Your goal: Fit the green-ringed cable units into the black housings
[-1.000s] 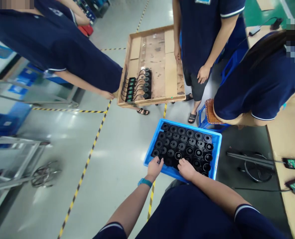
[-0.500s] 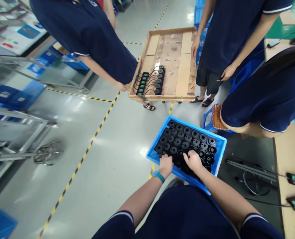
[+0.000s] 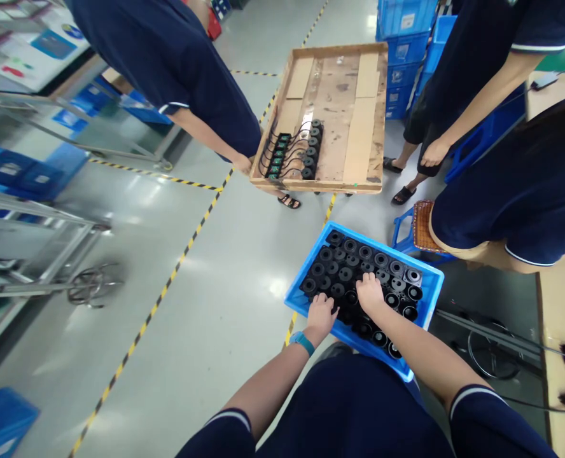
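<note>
A blue plastic bin (image 3: pixel 430 312) stands in front of me, filled with rows of black round parts (image 3: pixel 345 274) that have holes in their middles. At the bin's near left side, my left hand (image 3: pixel 320 313) is closed, with a black part showing between thumb and fingers. My right hand (image 3: pixel 371 294) reaches over the middle of the rows, its fingers curled down onto the parts. Whatever lies under those right fingertips is hidden. A teal band (image 3: pixel 303 343) circles my left wrist.
Beyond the bin, a co-worker's hand (image 3: pixel 242 163) is at a shallow cardboard tray (image 3: pixel 363 188) carrying wired black parts and small circuit boards. Another person sits on a blue stool (image 3: pixel 403 232) at the right. Blue crates (image 3: pixel 406 54) are stacked behind; striped tape (image 3: pixel 182 257) marks the floor.
My right hand has moved forward over the rows, its fingers now curled down. The standing person at right no longer has a hand on the cardboard tray. My left hand stays at the bin's near left.
</note>
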A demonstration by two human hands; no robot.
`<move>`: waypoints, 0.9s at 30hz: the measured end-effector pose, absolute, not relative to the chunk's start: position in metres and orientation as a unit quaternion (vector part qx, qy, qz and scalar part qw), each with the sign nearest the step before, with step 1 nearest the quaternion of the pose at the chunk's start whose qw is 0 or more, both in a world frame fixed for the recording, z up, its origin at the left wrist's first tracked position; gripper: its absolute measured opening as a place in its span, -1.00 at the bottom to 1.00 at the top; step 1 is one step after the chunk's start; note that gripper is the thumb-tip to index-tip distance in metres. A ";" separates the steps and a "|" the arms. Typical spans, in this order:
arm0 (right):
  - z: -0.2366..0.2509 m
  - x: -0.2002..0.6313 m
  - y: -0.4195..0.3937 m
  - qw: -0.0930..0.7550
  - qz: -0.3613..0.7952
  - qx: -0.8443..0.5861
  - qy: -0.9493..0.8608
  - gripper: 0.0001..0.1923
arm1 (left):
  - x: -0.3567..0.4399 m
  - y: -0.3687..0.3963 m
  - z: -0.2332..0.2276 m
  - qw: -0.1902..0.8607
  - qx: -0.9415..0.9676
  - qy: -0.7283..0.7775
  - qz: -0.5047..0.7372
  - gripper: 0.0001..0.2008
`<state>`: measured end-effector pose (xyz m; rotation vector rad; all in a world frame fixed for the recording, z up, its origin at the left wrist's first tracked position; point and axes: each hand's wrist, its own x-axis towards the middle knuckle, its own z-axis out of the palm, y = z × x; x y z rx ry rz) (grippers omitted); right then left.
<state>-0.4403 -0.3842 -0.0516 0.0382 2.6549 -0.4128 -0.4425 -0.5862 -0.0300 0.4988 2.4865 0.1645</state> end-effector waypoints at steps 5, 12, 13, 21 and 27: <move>-0.058 -0.446 -0.381 0.232 -0.146 -0.016 0.962 -0.77 | -0.457 -0.590 -0.029 0.297 0.197 0.932 0.072 -0.91; -0.058 -0.446 -0.373 0.236 -0.155 -0.035 0.959 -0.79 | -0.467 -0.583 -0.034 0.318 0.218 0.920 0.079 -0.61; -0.057 -0.445 -0.371 0.235 -0.157 -0.039 0.958 -0.80 | -0.467 -0.582 -0.034 0.319 0.228 0.917 0.080 -0.60; -0.045 -0.452 -0.364 0.213 -0.179 -0.031 0.960 -0.64 | -0.472 -0.572 -0.046 0.334 0.256 0.905 0.058 -0.85; -0.049 -0.470 -0.386 0.200 -0.198 0.002 0.960 -0.65 | -0.477 -0.568 -0.054 0.332 0.271 0.903 0.035 -0.85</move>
